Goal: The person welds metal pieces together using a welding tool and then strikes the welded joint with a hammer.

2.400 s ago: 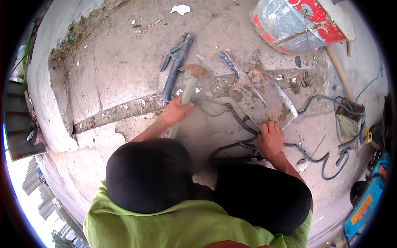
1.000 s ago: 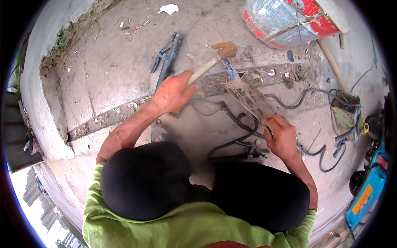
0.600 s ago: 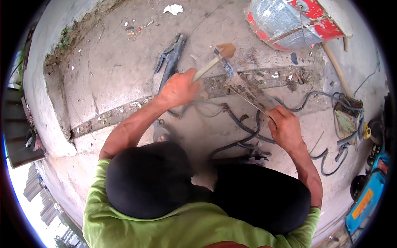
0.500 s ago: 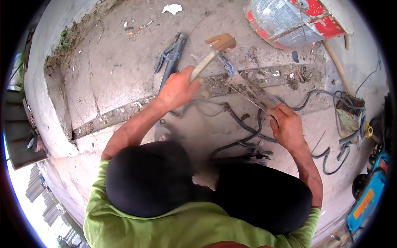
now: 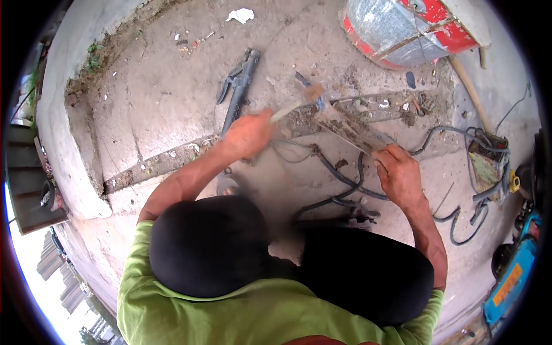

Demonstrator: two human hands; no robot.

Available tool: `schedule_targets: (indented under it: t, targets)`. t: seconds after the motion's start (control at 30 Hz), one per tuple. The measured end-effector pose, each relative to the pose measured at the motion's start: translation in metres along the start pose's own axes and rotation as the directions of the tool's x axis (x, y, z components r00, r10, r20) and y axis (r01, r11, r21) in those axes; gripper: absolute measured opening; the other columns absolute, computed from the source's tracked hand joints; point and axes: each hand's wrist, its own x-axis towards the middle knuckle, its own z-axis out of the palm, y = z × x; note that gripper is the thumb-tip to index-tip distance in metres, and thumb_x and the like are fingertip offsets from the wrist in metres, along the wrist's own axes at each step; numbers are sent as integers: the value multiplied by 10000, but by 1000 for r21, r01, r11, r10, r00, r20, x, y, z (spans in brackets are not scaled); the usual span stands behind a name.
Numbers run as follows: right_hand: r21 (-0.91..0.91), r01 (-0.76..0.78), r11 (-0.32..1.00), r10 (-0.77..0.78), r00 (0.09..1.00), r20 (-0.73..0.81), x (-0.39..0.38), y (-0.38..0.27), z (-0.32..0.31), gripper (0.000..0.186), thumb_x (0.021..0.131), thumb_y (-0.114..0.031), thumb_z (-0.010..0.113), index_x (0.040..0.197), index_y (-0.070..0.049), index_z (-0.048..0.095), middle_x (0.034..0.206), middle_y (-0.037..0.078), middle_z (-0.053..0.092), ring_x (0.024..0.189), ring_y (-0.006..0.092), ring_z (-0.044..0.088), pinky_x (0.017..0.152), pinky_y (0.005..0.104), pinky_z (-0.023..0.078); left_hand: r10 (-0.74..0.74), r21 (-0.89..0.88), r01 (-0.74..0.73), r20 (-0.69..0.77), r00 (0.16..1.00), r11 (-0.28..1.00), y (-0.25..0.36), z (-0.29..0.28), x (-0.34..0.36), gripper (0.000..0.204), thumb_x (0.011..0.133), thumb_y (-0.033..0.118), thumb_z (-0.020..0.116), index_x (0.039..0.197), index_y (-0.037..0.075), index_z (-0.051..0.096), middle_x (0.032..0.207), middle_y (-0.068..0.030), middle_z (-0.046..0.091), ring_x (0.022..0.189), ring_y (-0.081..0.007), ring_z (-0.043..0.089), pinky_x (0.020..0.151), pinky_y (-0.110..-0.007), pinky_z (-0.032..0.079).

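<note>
My left hand (image 5: 248,135) is closed around the pale handle of a hammer (image 5: 284,111). The hammer's rusty brown head is smeared by motion and overlaps the bluish end of a rusty metal piece (image 5: 351,127); whether they touch I cannot tell. My right hand (image 5: 399,175) grips the near end of that long, flat piece, which slants up and left from my fingers. A thin straight rod or edge runs along its lower side. Beyond my left hand lies a grey welding electrode holder (image 5: 241,81) on the concrete.
Dark cables (image 5: 345,179) loop over the ground below my hands and off to the right. A red and silver drum (image 5: 394,34) stands at the far right, beside a wooden pole (image 5: 468,92). A blue machine (image 5: 512,276) sits at the right edge. A low concrete wall (image 5: 72,132) borders the left.
The hammer has swung down, its head dropping from above the metal piece to its bluish end. My left hand has lowered slightly. My right hand and the piece have hardly moved.
</note>
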Motion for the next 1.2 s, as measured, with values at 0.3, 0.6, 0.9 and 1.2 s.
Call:
schedule_targets:
  t: [0.3, 0.6, 0.9, 1.2]
  targets:
    - [4, -8, 1000, 8, 999, -38, -1, -2, 3, 289, 777, 30, 709, 1053, -58, 723, 985, 109, 657, 907, 351, 669, 772, 453, 571, -13, -115, 4, -81, 997, 993, 12, -7, -16, 332, 1007, 308, 601, 1187, 36, 537, 926, -327, 694, 912, -535, 668, 828, -606, 527]
    - [6, -20, 1000, 20, 999, -48, -4, -1, 6, 312, 786, 44, 707, 1085, -49, 721, 1023, 126, 654, 933, 368, 660, 800, 446, 559, 8, -43, -9, -28, 1000, 999, 23, -15, -20, 314, 1011, 302, 602, 1168, 34, 549, 914, -318, 698, 932, -529, 673, 844, -601, 526]
    - [24, -18, 1000, 19, 998, -60, -5, -2, 9, 306, 797, 55, 690, 1083, -48, 718, 1024, 122, 658, 939, 368, 659, 801, 442, 555, 2, 32, -2, -12, 1000, 999, 23, -14, -19, 329, 1008, 314, 614, 1180, 45, 535, 927, -318, 703, 916, -540, 673, 832, -611, 523]
    - [-12, -39, 999, 37, 991, -131, 4, -2, 7, 300, 783, 26, 693, 1065, -70, 726, 983, 104, 653, 916, 352, 660, 803, 452, 549, 41, 75, -38, -43, 998, 996, 2, -3, -15, 308, 999, 287, 658, 1082, 15, 539, 834, -309, 675, 823, -545, 659, 718, -598, 520]
